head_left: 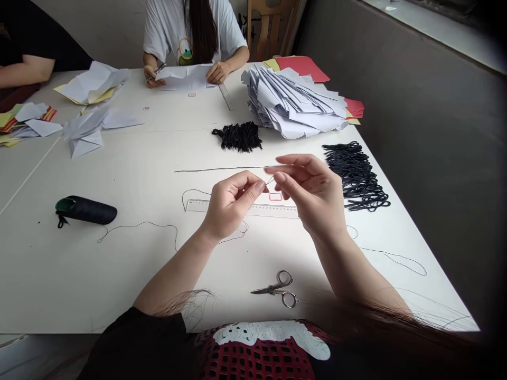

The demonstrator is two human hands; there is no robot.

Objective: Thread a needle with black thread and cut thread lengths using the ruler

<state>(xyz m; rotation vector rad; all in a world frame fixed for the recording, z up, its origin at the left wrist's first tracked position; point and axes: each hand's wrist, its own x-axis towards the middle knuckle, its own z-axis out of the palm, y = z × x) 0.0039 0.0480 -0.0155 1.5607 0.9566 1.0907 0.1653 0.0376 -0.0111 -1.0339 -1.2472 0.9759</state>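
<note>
Over the middle of the table, my left hand [233,203] is closed, thumb and forefinger pinching a thin black thread [270,181]. My right hand [315,192] is just to the right, its fingers loosely curved and its thumb tip at the same thread. Exactly how the thread runs between the right fingers is partly hidden. Beneath both hands lies a clear ruler [198,206], with loose thread looping around it. A straight black cord [214,169] stretches behind the hands. Nearer my body rests a pair of small metal scissors [273,290], blades pointing left.
A black thread spool [89,209] lies at left, its thread trailing right. Black cord bundles sit at centre [241,137] and right [354,174]. Behind them is a large stack of white papers [295,100]. Across the table, a person [194,37] handles paper; another person's arm [27,71] shows at far left.
</note>
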